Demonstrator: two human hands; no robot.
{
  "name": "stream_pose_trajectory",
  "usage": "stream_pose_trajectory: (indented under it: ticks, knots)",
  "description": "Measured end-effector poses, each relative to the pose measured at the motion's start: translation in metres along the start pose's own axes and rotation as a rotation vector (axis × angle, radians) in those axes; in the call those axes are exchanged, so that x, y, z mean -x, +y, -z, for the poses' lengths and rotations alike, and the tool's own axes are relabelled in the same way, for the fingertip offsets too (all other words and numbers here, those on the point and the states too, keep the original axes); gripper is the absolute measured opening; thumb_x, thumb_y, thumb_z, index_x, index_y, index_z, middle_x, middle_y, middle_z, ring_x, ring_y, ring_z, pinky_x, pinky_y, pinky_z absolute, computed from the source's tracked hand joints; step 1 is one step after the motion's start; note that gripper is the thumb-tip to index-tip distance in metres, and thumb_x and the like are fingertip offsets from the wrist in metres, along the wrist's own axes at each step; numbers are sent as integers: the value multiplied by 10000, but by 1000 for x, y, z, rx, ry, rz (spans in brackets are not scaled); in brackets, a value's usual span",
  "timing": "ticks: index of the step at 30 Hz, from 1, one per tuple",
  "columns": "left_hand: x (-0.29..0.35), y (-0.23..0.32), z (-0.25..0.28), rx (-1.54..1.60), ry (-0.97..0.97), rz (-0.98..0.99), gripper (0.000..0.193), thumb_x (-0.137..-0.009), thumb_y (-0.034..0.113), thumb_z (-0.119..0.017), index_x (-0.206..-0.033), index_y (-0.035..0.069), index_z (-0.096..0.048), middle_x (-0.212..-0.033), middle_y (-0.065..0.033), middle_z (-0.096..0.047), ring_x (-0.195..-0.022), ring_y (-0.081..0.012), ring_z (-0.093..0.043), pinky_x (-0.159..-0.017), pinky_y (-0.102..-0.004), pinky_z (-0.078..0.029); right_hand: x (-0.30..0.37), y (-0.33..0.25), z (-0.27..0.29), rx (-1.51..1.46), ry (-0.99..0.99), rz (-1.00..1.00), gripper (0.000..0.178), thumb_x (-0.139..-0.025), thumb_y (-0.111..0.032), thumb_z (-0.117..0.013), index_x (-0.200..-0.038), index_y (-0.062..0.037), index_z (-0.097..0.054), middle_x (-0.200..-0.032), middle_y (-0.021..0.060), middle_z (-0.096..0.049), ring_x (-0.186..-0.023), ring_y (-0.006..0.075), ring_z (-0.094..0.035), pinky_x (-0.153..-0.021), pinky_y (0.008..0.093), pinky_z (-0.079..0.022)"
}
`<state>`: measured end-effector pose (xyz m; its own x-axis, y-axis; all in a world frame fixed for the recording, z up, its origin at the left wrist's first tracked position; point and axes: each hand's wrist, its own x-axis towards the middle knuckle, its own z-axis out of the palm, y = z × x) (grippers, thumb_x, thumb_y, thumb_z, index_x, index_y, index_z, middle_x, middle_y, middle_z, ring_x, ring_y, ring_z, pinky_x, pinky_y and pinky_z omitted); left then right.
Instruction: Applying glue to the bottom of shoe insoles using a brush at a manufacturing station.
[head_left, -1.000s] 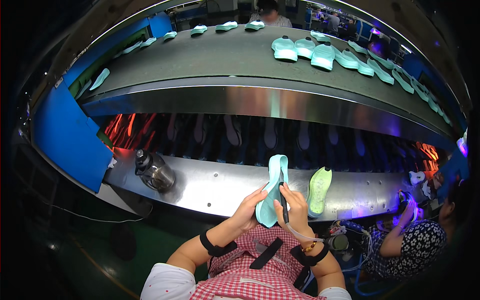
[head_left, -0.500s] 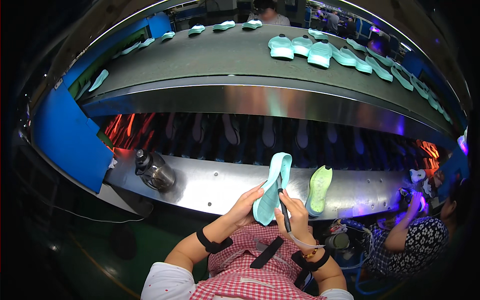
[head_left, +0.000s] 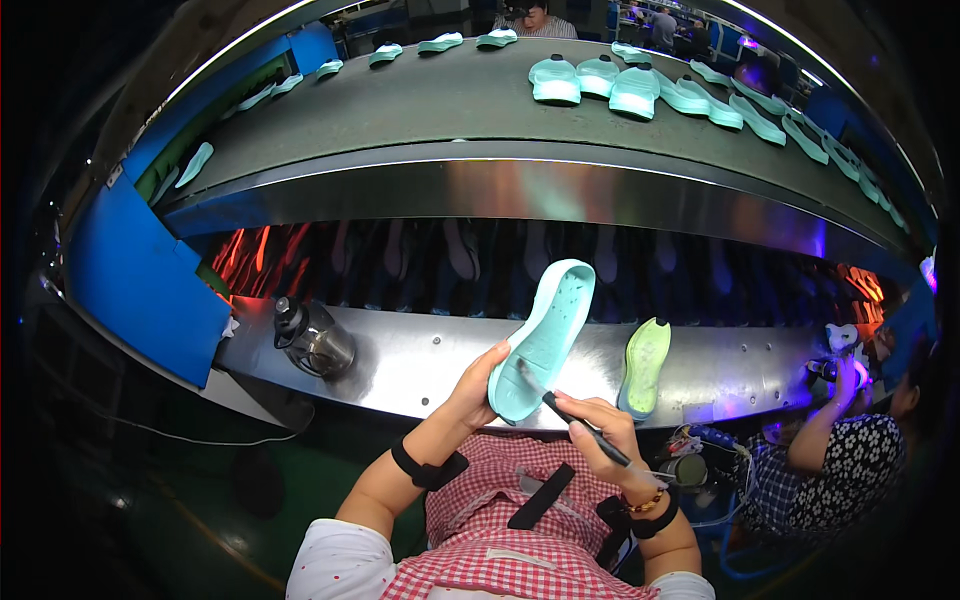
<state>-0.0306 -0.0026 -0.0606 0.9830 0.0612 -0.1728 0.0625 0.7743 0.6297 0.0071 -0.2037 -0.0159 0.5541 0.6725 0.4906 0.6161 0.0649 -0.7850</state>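
In my left hand (head_left: 474, 390) is a mint-green shoe sole (head_left: 553, 325), gripped by its edge at the near left and tilted so its hollow inner side faces me. My right hand (head_left: 606, 436) holds a brush with a black handle (head_left: 590, 428), its pale tip against the inside of the sole near the closer end. A thin pale tube trails from the handle's end by my wrist. Small dark marks dot the sole's far end. To the right, a yellow-green sole (head_left: 645, 368) with a dark tab lies on the metal ledge.
A dark jug (head_left: 314, 340) stands at the left of the metal ledge (head_left: 390, 375). Behind it, a lit slot shows several soles inside. Above runs a grey conveyor belt (head_left: 400, 110) bearing many mint soles (head_left: 634, 92). A co-worker (head_left: 830, 460) sits at the right.
The sole has turned from edge-on to show its open inside and has risen slightly. My right hand and the brush have swung to the right, with the handle now slanting.
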Motion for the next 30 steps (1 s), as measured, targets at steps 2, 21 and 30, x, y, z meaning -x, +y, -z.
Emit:
stream_pose_trajectory:
  ticks: [2, 21, 30]
  knots:
    - [4, 4, -3, 62, -74, 20, 467, -889, 296, -380, -1245, -3, -347, -1132, -155, -512, -995, -247, -554, -828, -389, -483, 4, 1, 6, -282, -100, -73, 309, -760, -33, -516, -1057, 33, -569, -998, 193, -601, -817, 223, -594, -744, 302, -454]
    - [19, 1, -10, 288, -162, 50, 507, -890, 312, -263, -1276, -10, -328, -1215, -202, -456, -1040, -343, -520, -887, -498, -416, 21, 13, 20, -897, 375, -163, 363, -845, -169, -438, -1083, 97, -500, -1118, 283, -503, -830, 231, -599, -743, 311, -478]
    - [16, 1, -13, 302, -148, 75, 500, -888, 301, -268, -1267, -18, -338, -1217, -208, -453, -1049, -355, -509, -902, -505, -398, 18, -1, 15, -379, 300, -45, 281, -813, -52, -521, -1071, 58, -539, -1135, 247, -512, -914, 232, -590, -811, 327, -456]
